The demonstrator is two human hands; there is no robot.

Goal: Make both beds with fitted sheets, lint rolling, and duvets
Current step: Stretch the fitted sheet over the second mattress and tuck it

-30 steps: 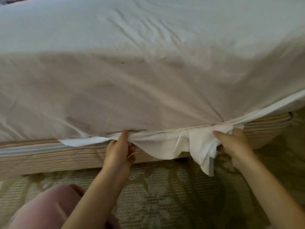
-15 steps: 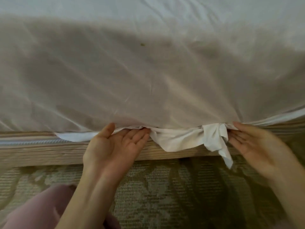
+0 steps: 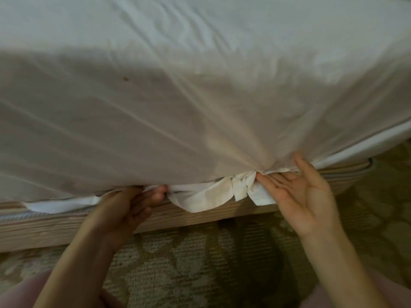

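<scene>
Fitted sheet (image 3: 200, 112) above striped base (image 3: 66, 227), rug (image 3: 200, 263)

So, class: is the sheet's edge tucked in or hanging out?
Hanging out: a bunched white flap droops over the wooden base.

We are counting two hands, one left hand (image 3: 131, 207) and one right hand (image 3: 304, 192), one white fitted sheet (image 3: 200, 96), one striped bed base (image 3: 55, 227), one patterned carpet (image 3: 200, 263) and one brown speck (image 3: 125, 78).
</scene>
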